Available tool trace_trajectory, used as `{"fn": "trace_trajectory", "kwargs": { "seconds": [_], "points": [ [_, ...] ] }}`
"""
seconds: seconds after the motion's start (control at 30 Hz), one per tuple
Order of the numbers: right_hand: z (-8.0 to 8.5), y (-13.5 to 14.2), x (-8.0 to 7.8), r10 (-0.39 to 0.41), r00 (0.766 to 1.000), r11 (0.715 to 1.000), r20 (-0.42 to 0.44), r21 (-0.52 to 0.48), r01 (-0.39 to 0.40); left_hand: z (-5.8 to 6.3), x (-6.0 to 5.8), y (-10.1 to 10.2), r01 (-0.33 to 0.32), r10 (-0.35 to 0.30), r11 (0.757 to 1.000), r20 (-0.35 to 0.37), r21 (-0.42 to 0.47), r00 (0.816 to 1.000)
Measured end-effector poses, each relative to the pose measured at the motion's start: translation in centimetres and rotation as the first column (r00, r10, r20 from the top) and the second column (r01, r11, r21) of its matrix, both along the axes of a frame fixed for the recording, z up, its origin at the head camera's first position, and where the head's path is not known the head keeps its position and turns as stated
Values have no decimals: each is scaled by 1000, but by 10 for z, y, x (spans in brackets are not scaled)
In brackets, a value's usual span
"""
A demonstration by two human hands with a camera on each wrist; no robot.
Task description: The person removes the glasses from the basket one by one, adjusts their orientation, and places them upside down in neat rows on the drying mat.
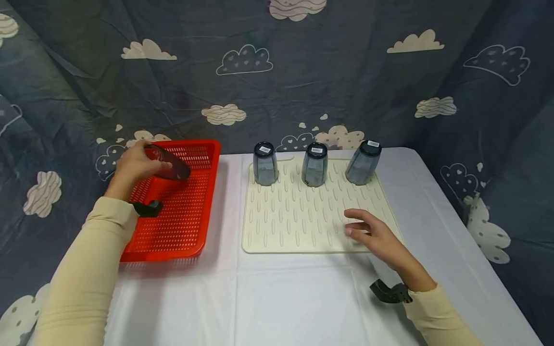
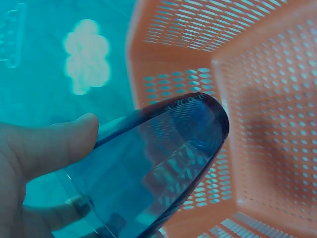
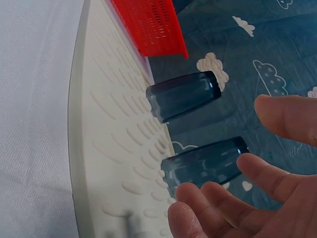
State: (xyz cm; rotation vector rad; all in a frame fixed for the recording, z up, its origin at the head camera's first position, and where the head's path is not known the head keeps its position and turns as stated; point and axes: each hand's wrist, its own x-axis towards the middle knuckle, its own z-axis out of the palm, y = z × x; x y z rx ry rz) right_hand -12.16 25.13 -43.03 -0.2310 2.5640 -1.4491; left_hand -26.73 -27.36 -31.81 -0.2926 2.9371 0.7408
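Observation:
My left hand [image 1: 135, 166] grips a dark see-through drinking glass [image 1: 166, 163] by its rim end, thumb on one side and fingers on the other. The glass tilts inside the red basket [image 1: 202, 230], its base end toward the basket's middle; in the left wrist view the glass [image 2: 163, 153] looks bluish. Over the front right of the cream drying mat [image 1: 294, 226] hovers my right hand [image 1: 376, 238], fingers loosely bent and holding nothing. Three blue-grey glasses stand upside down along the mat's back edge: a left one [image 1: 265, 166], a middle one [image 1: 315, 166] and a right one [image 1: 364, 163].
A white cloth [image 1: 281, 298] covers the table under basket and mat. Behind the table hangs a dark curtain [image 1: 324, 86] with cloud prints. Black camera mounts sit on both wrists, the left one [image 1: 149, 208] hanging over the basket.

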Motion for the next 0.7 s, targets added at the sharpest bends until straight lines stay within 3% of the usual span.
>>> {"fn": "trace_trajectory", "kwargs": {
  "seconds": [0.17,0.3,0.43,0.6,0.7],
  "points": [
    [-1,1,0,8,1000,1000,-4,-1,-8,14,12,-4,-74,72,987,16,146,997],
    [-1,3,0,4,1000,1000,-4,3,-4,23,21,3,-100,98,944,23,316,995],
    [-1,1,0,3,1000,1000,5,3,-3,26,30,14,-42,57,910,-25,413,998],
    [0,-1,-1,13,1000,1000,10,2,-13,35,44,33,42,-10,911,-80,411,997],
    [0,-2,-1,18,1000,1000,4,2,-18,40,51,47,71,-39,899,-82,433,996]
  ]
}}
